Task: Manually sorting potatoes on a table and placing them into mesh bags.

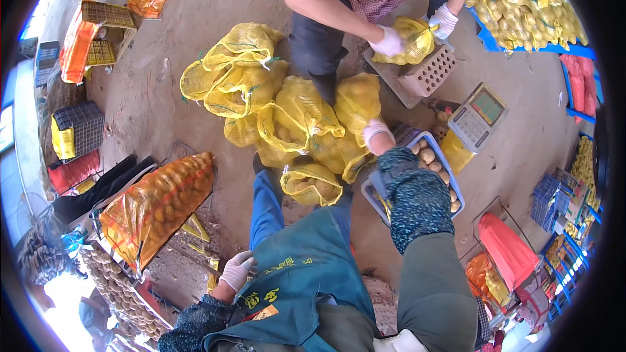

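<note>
My right hand (377, 136), in a pale glove, reaches forward over a yellow mesh bag (358, 100). Blur hides whether its fingers grip the netting. By the side of my green apron (303, 259) hangs my left hand (237, 271), gloved, fingers loosely bent, nothing seen in it. Several yellow mesh bags stand bunched before me; an open-topped one (313, 183) with potatoes sits between my legs. Under my right forearm is a blue-grey plastic crate (457, 190) holding loose potatoes (427, 155), partly hidden by my sleeve.
Opposite me, a co-worker's gloved hands (389, 43) hold a filled mesh bag (413, 41) over a scale platform (386, 80) beside a perforated brick (430, 71). A scale display (478, 117) stands at right. An orange potato sack (161, 205) lies left; bagged potatoes (528, 5) are piled upper right.
</note>
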A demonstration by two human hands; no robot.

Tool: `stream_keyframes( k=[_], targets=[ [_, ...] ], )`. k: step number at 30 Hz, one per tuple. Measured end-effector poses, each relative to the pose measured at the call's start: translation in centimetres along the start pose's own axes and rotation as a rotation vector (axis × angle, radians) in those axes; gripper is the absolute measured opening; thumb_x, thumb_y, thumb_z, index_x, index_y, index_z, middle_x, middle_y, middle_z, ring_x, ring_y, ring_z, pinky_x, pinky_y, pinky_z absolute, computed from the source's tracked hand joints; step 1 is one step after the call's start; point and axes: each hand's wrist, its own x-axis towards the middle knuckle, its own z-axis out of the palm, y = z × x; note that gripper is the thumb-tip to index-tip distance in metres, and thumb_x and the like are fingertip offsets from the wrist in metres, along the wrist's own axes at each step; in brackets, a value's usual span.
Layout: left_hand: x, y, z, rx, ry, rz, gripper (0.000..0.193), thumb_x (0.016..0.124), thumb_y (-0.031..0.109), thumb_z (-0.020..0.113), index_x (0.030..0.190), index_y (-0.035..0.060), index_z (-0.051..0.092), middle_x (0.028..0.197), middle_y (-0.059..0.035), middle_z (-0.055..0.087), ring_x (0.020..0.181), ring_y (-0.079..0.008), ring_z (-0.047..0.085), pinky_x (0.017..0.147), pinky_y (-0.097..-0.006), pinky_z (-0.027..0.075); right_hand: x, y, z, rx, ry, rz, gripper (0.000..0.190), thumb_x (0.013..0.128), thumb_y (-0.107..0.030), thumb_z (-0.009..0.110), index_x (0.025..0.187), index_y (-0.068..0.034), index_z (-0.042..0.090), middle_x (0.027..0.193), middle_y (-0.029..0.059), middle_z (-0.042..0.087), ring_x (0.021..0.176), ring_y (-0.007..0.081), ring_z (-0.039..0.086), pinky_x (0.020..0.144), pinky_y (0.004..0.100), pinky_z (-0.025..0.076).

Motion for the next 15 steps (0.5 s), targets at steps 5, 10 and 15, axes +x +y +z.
stream_keyframes(
  k=[5, 10, 15],
  targets=[
    [0.3, -1.2, -0.9, 0.010, 0.027, -0.035, 0.044, 0.097, 0.019, 0.062, 0.135, -0.0019, 0.056, 0.100, -0.0096, 0.070, 0.079, -0.0189, 0.068, 0.072, -0.0316, 0.056, 5.1, 7.3, 2.2, 1.048, 0.012, 0.669, 0.031, 0.094, -0.028, 0.056, 0.111, -0.006, 0.071, 0.086, 0.0192, 0.069, 0.081, 0.0385, 0.068, 0.067, 0.0504, 0.055],
    [0.5, -1.5, -1.2, -0.016, 0.027, -0.048, 0.043, 0.097, 0.019, 0.061, 0.134, -0.0023, 0.056, 0.100, -0.0111, 0.071, 0.080, -0.0196, 0.068, 0.072, -0.0319, 0.056, 4.0, 1.1, 0.3, 0.368, -0.120, 0.555, 0.035, 0.096, -0.020, 0.056, 0.128, -0.007, 0.061, 0.122, 0.0182, 0.068, 0.111, 0.0334, 0.067, 0.088, 0.0445, 0.056],
    [0.8, -1.2, -1.5, -0.076, 0.017, -0.048, 0.044, 0.097, 0.018, 0.061, 0.136, -0.0023, 0.054, 0.101, -0.0121, 0.071, 0.080, -0.0213, 0.069, 0.072, -0.0333, 0.057, -0.2, -4.8, -2.7, 0.136, 0.008, 0.475, 0.055, 0.096, -0.013, 0.055, 0.148, -0.014, 0.038, 0.136, 0.0186, 0.053, 0.120, 0.0361, 0.061, 0.095, 0.0462, 0.054]
  ],
)
